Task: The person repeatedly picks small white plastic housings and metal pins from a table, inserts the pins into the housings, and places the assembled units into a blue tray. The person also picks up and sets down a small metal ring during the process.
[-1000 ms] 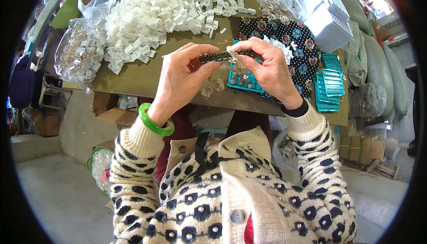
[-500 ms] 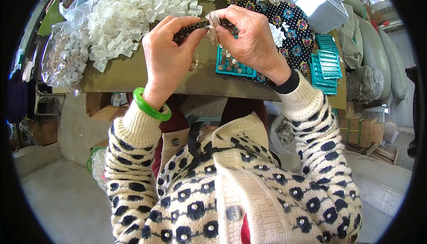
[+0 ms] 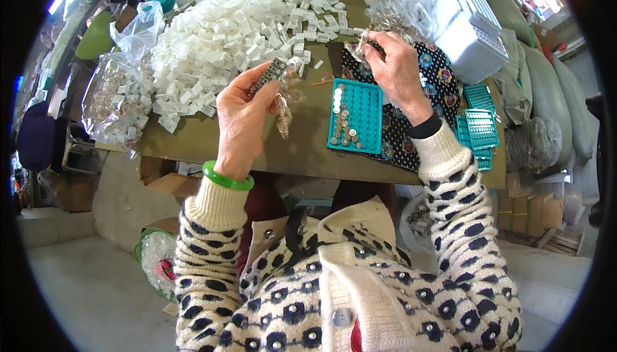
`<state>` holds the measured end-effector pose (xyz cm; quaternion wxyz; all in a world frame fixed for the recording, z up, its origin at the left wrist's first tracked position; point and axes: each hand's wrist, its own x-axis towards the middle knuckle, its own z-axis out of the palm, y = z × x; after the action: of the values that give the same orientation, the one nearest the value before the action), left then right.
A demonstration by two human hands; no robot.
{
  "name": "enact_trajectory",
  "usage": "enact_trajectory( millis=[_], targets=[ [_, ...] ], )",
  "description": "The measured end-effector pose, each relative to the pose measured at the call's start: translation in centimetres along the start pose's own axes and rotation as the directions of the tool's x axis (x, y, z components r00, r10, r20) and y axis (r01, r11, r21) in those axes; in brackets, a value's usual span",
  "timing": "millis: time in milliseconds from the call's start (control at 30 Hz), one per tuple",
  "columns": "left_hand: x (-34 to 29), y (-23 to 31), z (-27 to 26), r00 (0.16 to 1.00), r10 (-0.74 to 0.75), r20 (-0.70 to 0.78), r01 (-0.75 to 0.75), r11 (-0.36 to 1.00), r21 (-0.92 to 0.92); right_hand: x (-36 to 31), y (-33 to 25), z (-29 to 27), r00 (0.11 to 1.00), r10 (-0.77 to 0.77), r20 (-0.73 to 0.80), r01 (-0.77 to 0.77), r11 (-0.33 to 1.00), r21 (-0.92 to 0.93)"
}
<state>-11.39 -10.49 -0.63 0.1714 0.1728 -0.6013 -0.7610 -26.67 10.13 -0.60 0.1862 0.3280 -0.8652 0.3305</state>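
Note:
My left hand (image 3: 244,108) is closed around a dark patterned strip (image 3: 268,77) above the table. Shiny pale-brown tangled loops (image 3: 283,117) hang at the strip's far end; what they are I cannot make out. My right hand (image 3: 397,69) is bent over the patterned cloth, its fingers pinched on a similar pale-brown bit (image 3: 361,50). Between the hands lies a teal pegged tray (image 3: 367,117), with small round metal pieces (image 3: 344,127) gathered on its left side and a short row of white ones.
A large heap of small whitish plastic cases (image 3: 238,37) covers the back left. Clear bags of brown loops (image 3: 119,98) stand at the left edge and far right. White stacked trays (image 3: 472,31), smaller teal trays (image 3: 477,127) and a dark dotted cloth (image 3: 437,76) occupy the right side.
The hands have parted from holding the strip together. My right hand has moved right toward the bagged loops; my left keeps the strip, lower down. The teal tray is now uncovered.

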Motion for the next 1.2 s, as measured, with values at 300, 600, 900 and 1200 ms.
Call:
enact_trajectory(
  millis=[300, 600, 900, 1200],
  targets=[
    [-1.4, -0.2, 2.1, 0.998, -0.014, 0.054, 0.014, 1.0, -0.004, -2.1, -5.6, -0.4, 0.996, -0.029, 0.083, -0.019, 0.856, 0.517],
    [-2.4, 0.3, 2.2, 0.998, -0.035, 0.06, 0.047, 0.976, -0.214, -5.4, -9.4, 0.9, 0.827, 0.171, 0.536, -0.539, 0.515, 0.667],
    [-4.4, 0.2, 1.7, 0.988, 0.091, 0.123, -0.088, 0.996, -0.032, -4.9, -8.3, -3.0, 0.948, 0.018, 0.317, -0.209, 0.788, 0.579],
    [-7.4, -1.9, 0.3, 0.977, 0.157, 0.146, -0.164, 0.986, 0.038, -8.4, -10.1, -0.9, 0.861, 0.195, 0.47, -0.5, 0.491, 0.713]
  ],
)
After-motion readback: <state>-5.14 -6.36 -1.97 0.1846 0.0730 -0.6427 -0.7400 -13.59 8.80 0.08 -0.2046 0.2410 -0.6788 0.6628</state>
